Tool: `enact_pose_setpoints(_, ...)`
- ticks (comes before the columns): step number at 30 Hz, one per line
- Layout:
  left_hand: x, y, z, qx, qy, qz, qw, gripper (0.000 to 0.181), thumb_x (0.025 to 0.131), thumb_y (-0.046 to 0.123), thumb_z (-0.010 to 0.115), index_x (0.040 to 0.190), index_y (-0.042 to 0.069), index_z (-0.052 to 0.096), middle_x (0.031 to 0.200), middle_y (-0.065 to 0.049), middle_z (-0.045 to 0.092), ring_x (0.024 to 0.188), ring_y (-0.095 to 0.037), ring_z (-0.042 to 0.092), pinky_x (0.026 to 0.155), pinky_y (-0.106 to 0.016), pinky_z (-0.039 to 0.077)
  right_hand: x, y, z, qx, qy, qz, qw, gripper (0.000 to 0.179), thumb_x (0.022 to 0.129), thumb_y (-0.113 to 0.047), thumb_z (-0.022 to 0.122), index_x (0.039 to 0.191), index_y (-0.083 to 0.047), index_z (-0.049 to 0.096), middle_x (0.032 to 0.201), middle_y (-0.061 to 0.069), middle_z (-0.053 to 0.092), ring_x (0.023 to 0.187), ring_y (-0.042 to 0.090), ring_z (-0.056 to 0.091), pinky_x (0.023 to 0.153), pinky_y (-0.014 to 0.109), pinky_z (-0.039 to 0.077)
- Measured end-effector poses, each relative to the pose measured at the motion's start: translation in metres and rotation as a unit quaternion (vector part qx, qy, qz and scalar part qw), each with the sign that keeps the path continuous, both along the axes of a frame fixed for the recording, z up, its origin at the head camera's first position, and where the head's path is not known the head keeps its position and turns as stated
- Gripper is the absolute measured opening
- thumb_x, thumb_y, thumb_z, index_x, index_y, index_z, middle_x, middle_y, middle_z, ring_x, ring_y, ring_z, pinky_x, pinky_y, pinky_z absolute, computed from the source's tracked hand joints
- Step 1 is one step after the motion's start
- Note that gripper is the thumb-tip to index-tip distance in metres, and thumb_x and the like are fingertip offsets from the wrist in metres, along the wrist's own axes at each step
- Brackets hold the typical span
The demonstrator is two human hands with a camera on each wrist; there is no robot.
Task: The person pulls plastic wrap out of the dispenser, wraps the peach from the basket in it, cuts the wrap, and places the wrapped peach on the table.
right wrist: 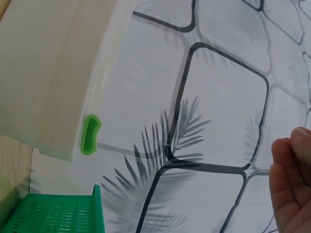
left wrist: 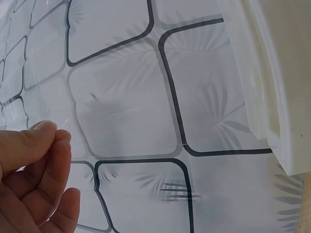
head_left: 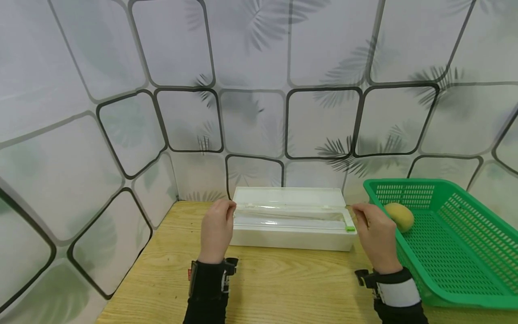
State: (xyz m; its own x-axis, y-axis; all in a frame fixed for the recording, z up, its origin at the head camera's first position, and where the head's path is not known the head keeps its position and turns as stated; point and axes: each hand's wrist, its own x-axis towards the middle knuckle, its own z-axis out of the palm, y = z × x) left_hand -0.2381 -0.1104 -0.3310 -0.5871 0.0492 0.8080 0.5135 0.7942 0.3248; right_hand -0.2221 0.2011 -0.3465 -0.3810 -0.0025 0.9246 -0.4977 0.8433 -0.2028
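A white cling film dispenser box (head_left: 291,239) lies lengthwise on the table with its lid (head_left: 289,196) raised at the back. Inside it shows the shiny roll of film (head_left: 283,221), and a green slide cutter (head_left: 350,228) sits at the right end of its front edge. From the box a sheet of clear cling film (left wrist: 126,148) stretches out, almost invisible. My left hand (head_left: 216,231) pinches one corner between thumb and forefinger by the box's left end. Beyond the right end, my right hand (head_left: 376,236) pinches the other corner the same way.
A green plastic basket (head_left: 421,279) stands right beside my right forearm. A round yellowish fruit (head_left: 399,217) lies in its near left part. Behind the wooden table (head_left: 283,283) rises a patterned cloth wall (head_left: 255,121), close to the box.
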Motion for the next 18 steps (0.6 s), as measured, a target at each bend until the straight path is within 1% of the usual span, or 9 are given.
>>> enact_pose_setpoints(9, 0.0044, 0.0000, 0.0036, -0.002, 0.006, -0.003, 1.0000, 0.004, 0.078, -0.002, 0.063, 0.081, -0.004, 0.062, 0.076, -0.012, 0.059, 0.068, -0.025, 0.056, 0.059, -0.033, 0.047, 0.0022, 0.0000, 0.0024, -0.010, 0.001, 0.005, 0.9999, 0.017, 0.069, 0.016, 0.065, 0.083, 0.005, 0.064, 0.077, 0.017, 0.061, 0.067, 0.029, 0.057, 0.055, 0.038, 0.044)
enact_pose_setpoints(18, 0.0059, 0.0002, 0.0049, 0.003, 0.012, -0.001, 0.9999, 0.004, 0.076, -0.004, 0.064, 0.080, -0.003, 0.063, 0.074, -0.012, 0.059, 0.066, -0.024, 0.056, 0.058, -0.032, 0.047, 0.0029, 0.0017, 0.0027, -0.011, -0.006, 0.005, 0.9999, 0.017, 0.070, 0.016, 0.063, 0.084, 0.006, 0.063, 0.077, 0.018, 0.060, 0.067, 0.029, 0.056, 0.058, 0.037, 0.041)
